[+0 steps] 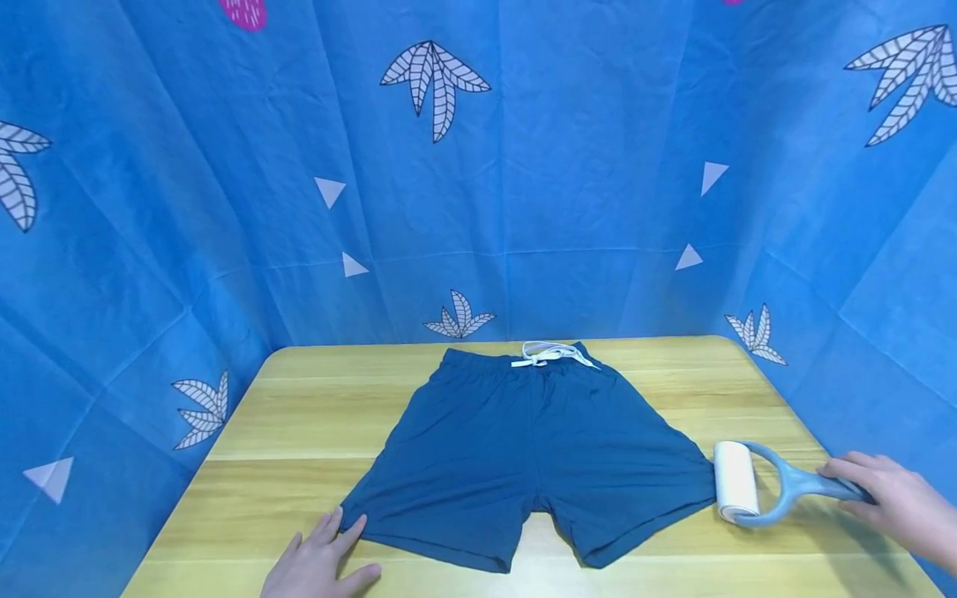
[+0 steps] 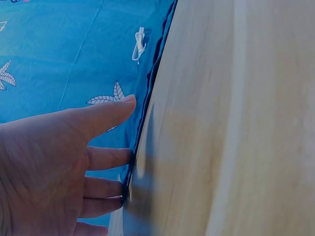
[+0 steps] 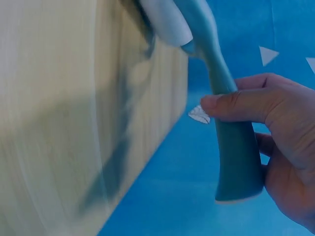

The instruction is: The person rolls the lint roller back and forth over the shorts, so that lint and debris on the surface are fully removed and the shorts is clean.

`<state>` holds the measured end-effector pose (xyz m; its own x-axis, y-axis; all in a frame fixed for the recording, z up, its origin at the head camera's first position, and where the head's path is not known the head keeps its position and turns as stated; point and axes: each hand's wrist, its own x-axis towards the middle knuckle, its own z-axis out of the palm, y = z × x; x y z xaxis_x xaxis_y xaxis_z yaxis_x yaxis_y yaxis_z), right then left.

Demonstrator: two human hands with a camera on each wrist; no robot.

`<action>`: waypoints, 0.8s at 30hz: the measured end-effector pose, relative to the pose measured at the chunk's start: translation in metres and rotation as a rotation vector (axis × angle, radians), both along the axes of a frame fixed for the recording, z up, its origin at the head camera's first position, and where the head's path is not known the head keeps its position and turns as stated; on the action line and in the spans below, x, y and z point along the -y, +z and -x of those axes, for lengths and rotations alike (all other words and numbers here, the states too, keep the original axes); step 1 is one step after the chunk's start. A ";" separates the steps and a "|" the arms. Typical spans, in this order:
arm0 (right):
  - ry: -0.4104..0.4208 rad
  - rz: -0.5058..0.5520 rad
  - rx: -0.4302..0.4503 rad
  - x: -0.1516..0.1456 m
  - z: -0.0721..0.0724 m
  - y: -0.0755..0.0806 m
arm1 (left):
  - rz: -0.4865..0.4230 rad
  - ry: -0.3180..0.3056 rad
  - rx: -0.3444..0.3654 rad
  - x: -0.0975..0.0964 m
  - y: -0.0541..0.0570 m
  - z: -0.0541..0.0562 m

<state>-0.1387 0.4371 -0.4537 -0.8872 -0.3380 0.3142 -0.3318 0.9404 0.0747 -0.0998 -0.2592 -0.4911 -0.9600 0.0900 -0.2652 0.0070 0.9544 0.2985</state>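
Dark blue shorts [image 1: 478,448] lie spread flat on the wooden table, their waistband with a tied white drawstring [image 1: 549,355] at the far side. My left hand [image 1: 317,561] touches the lower left corner of a leg hem, fingers extended; the left wrist view shows the fingertips [image 2: 115,189] at the fabric's edge. In my right hand [image 1: 882,494] is the blue-grey handle [image 3: 238,157] of a lint roller, gripped between thumb and fingers. Its white roll [image 1: 736,482] sits against the right leg's outer hem edge.
The light wooden tabletop [image 1: 299,415] has rounded far corners. Blue patterned cloth [image 1: 523,183] with white leaves and triangles hangs behind the table and along both sides.
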 end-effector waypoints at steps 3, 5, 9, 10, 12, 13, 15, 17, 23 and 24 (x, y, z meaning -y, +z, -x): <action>-0.054 -0.010 0.028 -0.006 -0.001 0.004 | 0.003 0.007 0.014 0.000 0.001 0.001; -0.069 -0.012 0.011 -0.009 -0.001 0.005 | 0.005 0.011 0.021 0.001 0.000 0.001; -0.054 0.007 -0.047 -0.010 0.000 0.007 | 0.010 0.015 0.025 0.002 0.001 0.001; -0.050 0.013 -0.055 -0.010 0.000 0.008 | 0.011 0.016 0.025 0.002 0.001 0.002; -0.045 0.020 -0.071 -0.009 0.001 0.009 | 0.015 0.016 0.021 0.001 0.001 0.001; -0.042 0.021 -0.080 -0.008 0.001 0.010 | 0.012 0.019 0.020 0.001 0.001 0.001; -0.033 0.033 -0.095 -0.006 0.001 0.011 | 0.008 0.020 0.016 0.000 0.002 0.001; -0.017 0.053 -0.118 -0.005 0.002 0.011 | 0.006 0.021 0.011 0.000 0.002 0.000; -0.023 0.119 -0.156 0.004 0.003 0.011 | 0.023 0.010 0.003 -0.002 0.001 0.001; -0.030 0.128 -0.160 0.007 0.004 0.009 | 0.022 0.010 0.003 -0.002 0.000 0.001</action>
<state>-0.1429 0.4305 -0.4442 -0.8316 -0.2607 0.4904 -0.2971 0.9549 0.0038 -0.1006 -0.2574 -0.4908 -0.9600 0.0742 -0.2701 -0.0039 0.9607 0.2777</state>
